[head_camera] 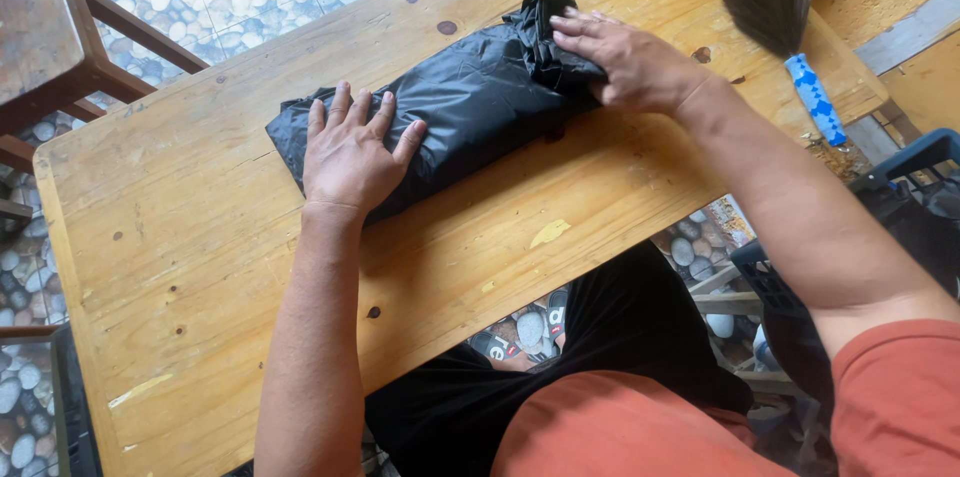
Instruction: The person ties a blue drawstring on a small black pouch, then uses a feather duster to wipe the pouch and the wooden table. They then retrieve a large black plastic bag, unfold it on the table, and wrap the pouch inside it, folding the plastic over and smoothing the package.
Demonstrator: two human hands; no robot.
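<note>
Left hand [350,149] spread flat on my black bundle [455,97] (long axis diagonal); right hand [625,62] pinches its far, bunched end.

We see one package [470,97]: a long bundle wrapped in black plastic, which lies slanted on the wooden table [200,267], from near left to far right. Its surface is shiny and wrinkled. At the far right end the plastic is gathered and stands up in a loose point. Our left hand [350,152] lies flat on its left part, and our right hand [625,62] presses the gathered end.
</note>
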